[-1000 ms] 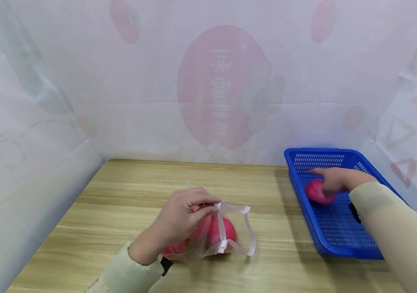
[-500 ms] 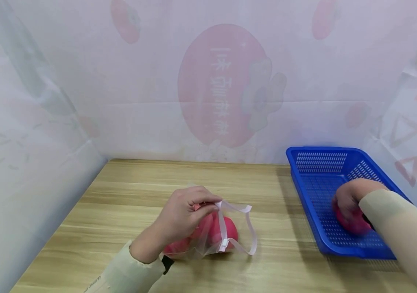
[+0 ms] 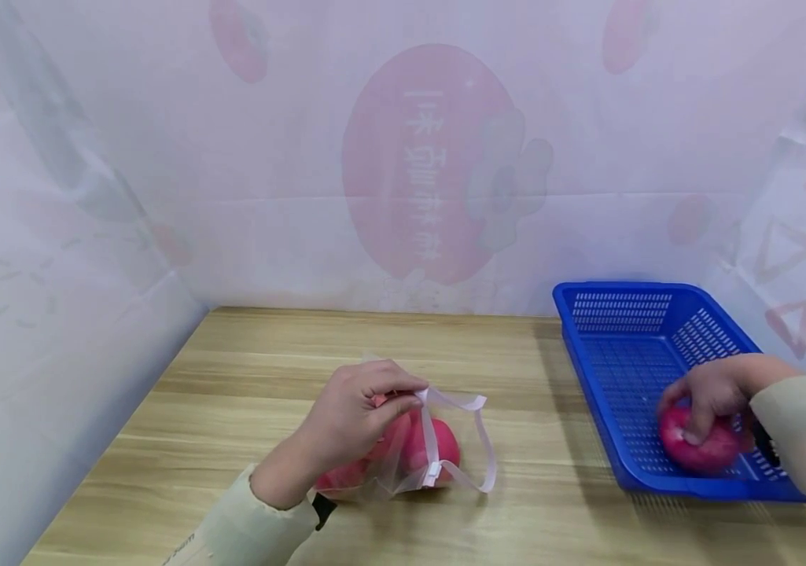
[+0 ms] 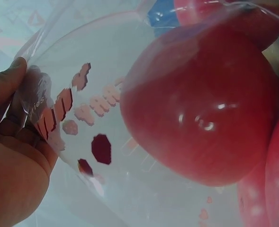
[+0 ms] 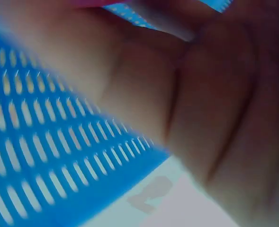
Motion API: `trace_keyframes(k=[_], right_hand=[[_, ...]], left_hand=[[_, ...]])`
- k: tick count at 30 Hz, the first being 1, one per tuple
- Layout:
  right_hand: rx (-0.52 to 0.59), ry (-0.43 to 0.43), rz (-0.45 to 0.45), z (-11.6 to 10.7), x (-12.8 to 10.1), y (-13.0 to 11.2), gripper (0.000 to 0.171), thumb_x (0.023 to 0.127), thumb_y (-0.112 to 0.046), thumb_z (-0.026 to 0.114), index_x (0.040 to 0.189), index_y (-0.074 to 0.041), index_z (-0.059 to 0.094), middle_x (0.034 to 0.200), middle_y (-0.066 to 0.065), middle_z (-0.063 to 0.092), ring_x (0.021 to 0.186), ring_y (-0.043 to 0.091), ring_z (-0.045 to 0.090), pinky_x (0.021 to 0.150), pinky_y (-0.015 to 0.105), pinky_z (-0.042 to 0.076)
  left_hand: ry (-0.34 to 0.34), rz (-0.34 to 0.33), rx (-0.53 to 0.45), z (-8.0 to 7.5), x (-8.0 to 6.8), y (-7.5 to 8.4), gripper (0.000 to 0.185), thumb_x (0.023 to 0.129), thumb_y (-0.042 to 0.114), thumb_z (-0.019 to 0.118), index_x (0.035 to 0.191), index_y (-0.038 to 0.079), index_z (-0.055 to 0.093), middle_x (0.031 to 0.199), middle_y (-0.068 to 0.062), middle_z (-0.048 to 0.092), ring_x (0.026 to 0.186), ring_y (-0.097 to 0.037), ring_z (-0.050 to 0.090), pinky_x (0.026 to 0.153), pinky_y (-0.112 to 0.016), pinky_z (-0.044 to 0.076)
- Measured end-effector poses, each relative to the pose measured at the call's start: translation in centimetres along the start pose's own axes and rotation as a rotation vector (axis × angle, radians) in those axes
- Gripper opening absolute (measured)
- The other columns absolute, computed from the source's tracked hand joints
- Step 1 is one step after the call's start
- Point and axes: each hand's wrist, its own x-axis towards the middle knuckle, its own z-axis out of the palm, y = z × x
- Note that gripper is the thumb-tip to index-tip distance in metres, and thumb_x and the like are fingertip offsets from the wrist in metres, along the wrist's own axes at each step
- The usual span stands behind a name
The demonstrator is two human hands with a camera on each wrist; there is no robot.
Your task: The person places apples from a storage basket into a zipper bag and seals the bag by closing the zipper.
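Observation:
A clear plastic bag [image 3: 403, 456] with white handles lies on the wooden table [image 3: 233, 393] and holds red apples [image 3: 438, 448]. My left hand [image 3: 363, 409] pinches the bag's upper edge. Up close in the left wrist view, an apple [image 4: 201, 104] fills the bag [image 4: 82, 118] beside my fingers [image 4: 11, 142]. At the near right corner of the blue basket [image 3: 608, 346], my right hand [image 3: 717, 393] curls over another red apple [image 3: 700, 448]. The right wrist view shows only my blurred palm [image 5: 201, 109] against the basket mesh [image 5: 44, 156].
Thin printed plastic sheeting [image 3: 438, 157] walls the table at the back and on both sides. The basket stands at the table's right side, close to the right sheet. Bare wood lies to the left of the bag and behind it.
My right hand has drawn the apple from the basket's far middle to its near right corner and now grips it from above. The left hand and bag stayed still.

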Motion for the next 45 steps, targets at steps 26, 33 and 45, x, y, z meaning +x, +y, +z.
trace_keyframes(k=[26,33,45], right_hand=[[0.985,-0.125,-0.704,12.1,-2.7,-14.0,0.043,0.109,-0.021,0.043,0.149,-0.006,0.042,0.134,0.025,0.052,0.113,0.046,0.058,0.091,0.055,0.05],[1.087,-0.046,-0.478,16.9,-0.8,-18.4,0.072,0.1,-0.05,0.055,0.143,0.006,0.041,0.113,0.025,0.06,0.096,0.041,0.067,0.077,0.041,0.058],[1.169,-0.099,-0.591,17.9,-0.6,-20.7,0.057,0.102,-0.017,0.057,0.141,0.019,0.035,0.122,0.026,0.061,0.112,0.039,0.063,0.092,0.043,0.051]], left_hand=[[0.019,0.047,-0.019,-0.1,-0.1,-0.2,0.019,0.085,0.0,0.077,0.103,0.008,0.078,0.092,0.0,0.073,0.073,-0.007,0.058,0.061,-0.022,0.049],[0.029,0.039,-0.012,0.0,0.0,-0.2,0.021,0.084,-0.001,0.078,0.103,0.008,0.078,0.093,0.004,0.072,0.076,-0.007,0.061,0.064,-0.023,0.052],[0.002,0.025,0.006,-0.1,0.2,0.2,0.02,0.085,0.003,0.078,0.105,0.007,0.078,0.093,0.006,0.071,0.077,-0.005,0.061,0.065,-0.022,0.052]])
